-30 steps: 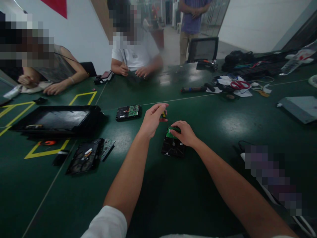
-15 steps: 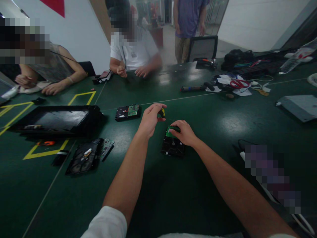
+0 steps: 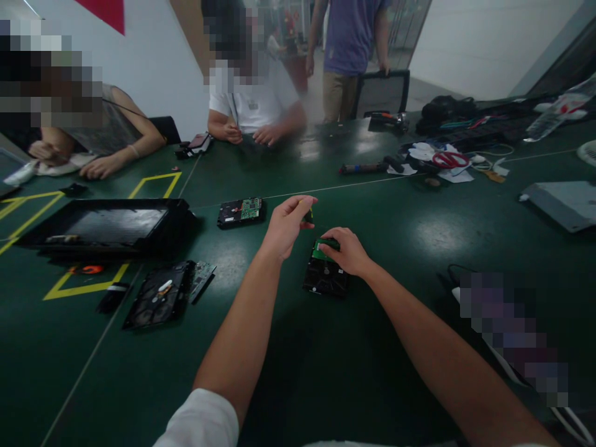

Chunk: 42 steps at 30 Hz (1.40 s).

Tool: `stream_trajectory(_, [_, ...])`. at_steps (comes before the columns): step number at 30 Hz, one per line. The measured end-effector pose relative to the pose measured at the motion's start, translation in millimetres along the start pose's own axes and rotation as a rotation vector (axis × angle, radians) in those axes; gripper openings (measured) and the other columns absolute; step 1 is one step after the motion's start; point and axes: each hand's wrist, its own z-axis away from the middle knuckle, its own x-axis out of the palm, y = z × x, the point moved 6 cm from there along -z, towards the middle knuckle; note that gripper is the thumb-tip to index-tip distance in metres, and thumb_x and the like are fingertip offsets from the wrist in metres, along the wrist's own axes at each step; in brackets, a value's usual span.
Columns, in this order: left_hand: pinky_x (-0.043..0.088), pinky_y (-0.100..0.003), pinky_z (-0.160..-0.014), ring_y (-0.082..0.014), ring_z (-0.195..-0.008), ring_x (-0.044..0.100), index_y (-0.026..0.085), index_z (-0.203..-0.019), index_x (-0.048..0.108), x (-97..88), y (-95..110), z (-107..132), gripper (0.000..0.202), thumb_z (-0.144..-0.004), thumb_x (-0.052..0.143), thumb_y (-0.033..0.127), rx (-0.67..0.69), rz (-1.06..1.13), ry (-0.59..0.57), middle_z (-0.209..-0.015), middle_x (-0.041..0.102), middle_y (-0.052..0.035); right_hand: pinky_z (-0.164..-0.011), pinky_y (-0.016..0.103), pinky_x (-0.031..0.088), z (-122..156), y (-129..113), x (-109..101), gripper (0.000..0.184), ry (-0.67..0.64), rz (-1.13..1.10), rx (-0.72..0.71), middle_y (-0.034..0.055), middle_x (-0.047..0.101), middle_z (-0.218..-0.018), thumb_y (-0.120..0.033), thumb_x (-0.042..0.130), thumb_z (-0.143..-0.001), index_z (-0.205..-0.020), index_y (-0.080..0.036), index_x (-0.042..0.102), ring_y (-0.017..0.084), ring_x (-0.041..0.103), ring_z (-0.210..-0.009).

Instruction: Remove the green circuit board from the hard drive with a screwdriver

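My left hand (image 3: 292, 225) is closed, with its fingertips pinched on a small black-and-yellow screwdriver (image 3: 309, 215). Only part of its handle shows, and no shaft can be made out. It is held just up and left of a hard drive (image 3: 325, 277) lying on the green table. My right hand (image 3: 347, 249) grips the far end of this drive, its fingers over the green circuit board (image 3: 321, 248). The drive's black metal half faces me. A second hard drive (image 3: 241, 212) with its board upward lies to the left of my left hand.
On the left are an opened drive (image 3: 161, 295), a loose circuit board (image 3: 202, 280) and a large black tray (image 3: 112, 226). Right of my arm lies a blurred-out object (image 3: 507, 329); a grey metal box (image 3: 561, 202) stands beyond. Two people (image 3: 254, 102) (image 3: 116, 136) sit opposite.
My left hand has shifted slightly to the right and its fingers have turned around the screwdriver, showing less yellow. My right hand and the drive stay in place.
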Motion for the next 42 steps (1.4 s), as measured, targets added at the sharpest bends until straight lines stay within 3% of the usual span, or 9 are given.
stream_trajectory(5, [0.059,-0.025,-0.063,-0.0196,-0.097,0.067,0.023,-0.099,0.079,0.3,0.3,0.9,0.021,-0.089,0.076,0.041,-0.010,-0.008,-0.024,-0.108,0.073,-0.0063,-0.101,0.049,0.047,0.2,0.2,-0.2,0.022,0.000,0.007,-0.005,0.0069,0.072,-0.126,-0.041,0.069,-0.099,-0.116,-0.027,0.073,0.029,0.063,-0.118])
stream_trajectory(9, [0.061,-0.028,-0.065,-0.0202,-0.092,0.070,0.022,-0.103,0.071,1.7,-3.4,1.2,0.022,-0.091,0.073,0.040,-0.053,0.072,-0.042,-0.095,0.072,-0.0053,-0.099,0.047,0.047,-0.2,-1.4,-0.6,0.019,-0.002,0.017,-0.008,0.0065,0.073,-0.123,-0.038,0.070,-0.099,-0.114,-0.027,0.072,0.029,0.063,-0.115])
stream_trajectory(13, [0.063,-0.031,-0.068,-0.0219,-0.093,0.071,0.022,-0.100,0.064,1.4,-4.4,1.8,0.021,-0.090,0.072,0.039,-0.085,0.121,-0.016,-0.095,0.074,-0.0062,-0.099,0.046,0.047,-0.1,-1.8,-0.4,0.018,0.006,0.017,-0.006,0.0059,0.073,-0.122,-0.038,0.070,-0.099,-0.113,-0.027,0.072,0.028,0.063,-0.115])
stream_trajectory(19, [0.062,-0.028,-0.068,-0.0229,-0.104,0.065,0.019,-0.089,0.074,-1.4,0.1,-0.4,0.021,-0.089,0.067,0.039,-0.026,0.017,-0.027,-0.110,0.071,-0.0094,-0.098,0.048,0.047,0.8,1.7,0.4,0.019,0.006,0.000,-0.013,0.0065,0.072,-0.123,-0.039,0.069,-0.100,-0.115,-0.027,0.072,0.029,0.062,-0.116])
stream_trajectory(24, [0.059,-0.026,-0.060,-0.0213,-0.091,0.067,0.020,-0.099,0.075,0.7,-0.9,0.2,0.019,-0.091,0.062,0.032,-0.054,0.062,-0.040,-0.094,0.071,-0.0083,-0.099,0.048,0.047,0.9,1.4,0.0,0.020,0.006,-0.002,-0.016,0.0064,0.072,-0.124,-0.040,0.070,-0.099,-0.115,-0.028,0.072,0.029,0.062,-0.116])
stream_trajectory(29, [0.065,-0.033,-0.073,-0.0212,-0.096,0.069,0.019,-0.091,0.071,4.7,1.6,1.9,0.014,-0.093,0.062,0.031,-0.035,0.132,-0.058,-0.096,0.070,-0.0071,-0.098,0.049,0.047,0.3,-0.4,-0.4,0.018,0.010,0.002,-0.009,0.0065,0.073,-0.123,-0.038,0.070,-0.099,-0.114,-0.027,0.072,0.029,0.063,-0.115])
stream_trajectory(35, [0.062,-0.026,-0.069,-0.0176,-0.092,0.065,0.020,-0.088,0.072,5.7,1.5,1.2,0.024,-0.092,0.072,0.044,-0.014,0.049,-0.072,-0.097,0.068,-0.0057,-0.098,0.049,0.048,-0.4,1.3,0.7,0.018,0.015,-0.006,-0.013,0.0054,0.073,-0.122,-0.039,0.069,-0.099,-0.113,-0.028,0.072,0.029,0.063,-0.115])
stream_trajectory(42, [0.058,-0.022,-0.060,-0.0172,-0.091,0.065,0.021,-0.094,0.079,3.5,4.3,2.1,0.022,-0.091,0.074,0.043,0.000,-0.049,-0.057,-0.105,0.072,-0.0068,-0.099,0.049,0.048,-0.8,0.0,0.3,0.020,0.010,0.009,-0.014,0.0067,0.073,-0.124,-0.040,0.068,-0.100,-0.114,-0.027,0.073,0.029,0.063,-0.116])
